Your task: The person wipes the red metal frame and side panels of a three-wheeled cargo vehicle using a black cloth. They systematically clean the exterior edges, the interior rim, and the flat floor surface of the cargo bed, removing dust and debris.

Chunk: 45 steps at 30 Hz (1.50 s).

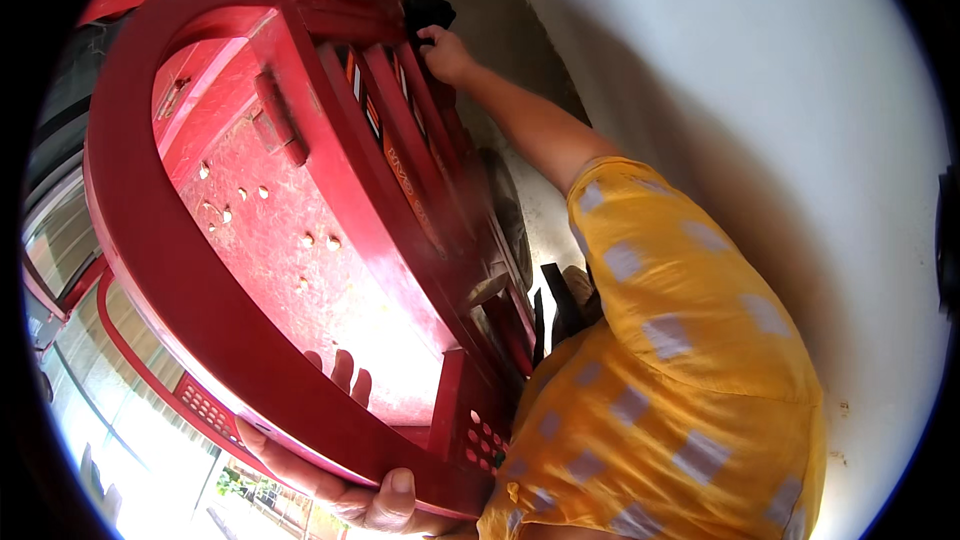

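A red painted metal cargo bed [274, 270], seemingly of a cargo vehicle, lies before me, its rails bent by the lens. My left hand [337, 491] grips the near top rail [172, 270]; its thumb lies on the outer edge and several fingertips show on the inner side. On the far side, my right hand [446, 58] is at the outer edge of the slatted side panel [397, 142], fingers bent against a black object [427, 11]. Whether it holds that object cannot be told. Small pale bits [333, 243] lie scattered on the bed floor.
A pale wall [750, 52] stands close beside my right arm. A rusty hinge or latch [277, 120] sits inside the bed. A wheel [506, 202] shows behind the slatted panel. Perforated red metal [484, 439] is near my torso. Bright window-like panes [97, 405] are at lower left.
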Tool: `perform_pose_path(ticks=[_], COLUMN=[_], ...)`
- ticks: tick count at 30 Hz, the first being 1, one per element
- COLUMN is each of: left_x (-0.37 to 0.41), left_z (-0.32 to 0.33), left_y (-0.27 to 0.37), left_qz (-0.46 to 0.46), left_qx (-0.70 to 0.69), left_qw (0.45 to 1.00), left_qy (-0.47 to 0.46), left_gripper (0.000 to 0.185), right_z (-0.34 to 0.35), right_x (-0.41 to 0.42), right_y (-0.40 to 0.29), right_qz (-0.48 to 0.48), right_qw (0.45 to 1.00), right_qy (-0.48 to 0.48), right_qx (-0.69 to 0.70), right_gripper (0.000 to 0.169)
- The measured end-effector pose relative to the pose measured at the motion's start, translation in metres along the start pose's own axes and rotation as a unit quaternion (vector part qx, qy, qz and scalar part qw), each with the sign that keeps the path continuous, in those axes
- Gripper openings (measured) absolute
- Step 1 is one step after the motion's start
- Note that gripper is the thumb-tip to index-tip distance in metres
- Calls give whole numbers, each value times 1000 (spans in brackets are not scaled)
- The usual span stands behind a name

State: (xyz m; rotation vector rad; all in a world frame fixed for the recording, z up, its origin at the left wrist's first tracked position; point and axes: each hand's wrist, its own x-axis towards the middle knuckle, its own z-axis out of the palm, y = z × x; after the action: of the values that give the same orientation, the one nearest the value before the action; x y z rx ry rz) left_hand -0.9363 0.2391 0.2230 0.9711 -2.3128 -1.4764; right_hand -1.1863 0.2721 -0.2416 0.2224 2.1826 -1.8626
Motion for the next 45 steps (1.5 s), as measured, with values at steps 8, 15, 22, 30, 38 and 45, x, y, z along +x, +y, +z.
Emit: perform_pose_path(ticks=[8, 15, 22, 30, 38, 45], left_x=[7, 6, 29, 3, 9, -3], left_z=[10, -6, -58, -35, -24, 14], left_y=[-19, -22, -26, -41, -17, -5], left_qz=[179, 126, 177, 142, 84, 75], left_qx=[30, 79, 207, 44, 121, 31], left_qw=[983, 985, 901, 973, 985, 997], left_qy=[-42, -92, -337, -178, -92, 18], left_gripper=[104, 103, 98, 95, 106, 108], right_z=[-13, -14, 21, 12, -20, -32], right_x=[-22, -22, 16, -10, -57, -112], right_y=[80, 52, 90, 80, 60, 5], right_qz=[20, 51, 10, 61, 220, -54], right_qw=[977, 993, 1000, 982, 965, 998], right_qy=[-116, -63, 4, -28, -78, -34], right_qx=[-179, 83, -8, -175, 118, -24], right_gripper=[32, 44, 48, 38, 26, 23])
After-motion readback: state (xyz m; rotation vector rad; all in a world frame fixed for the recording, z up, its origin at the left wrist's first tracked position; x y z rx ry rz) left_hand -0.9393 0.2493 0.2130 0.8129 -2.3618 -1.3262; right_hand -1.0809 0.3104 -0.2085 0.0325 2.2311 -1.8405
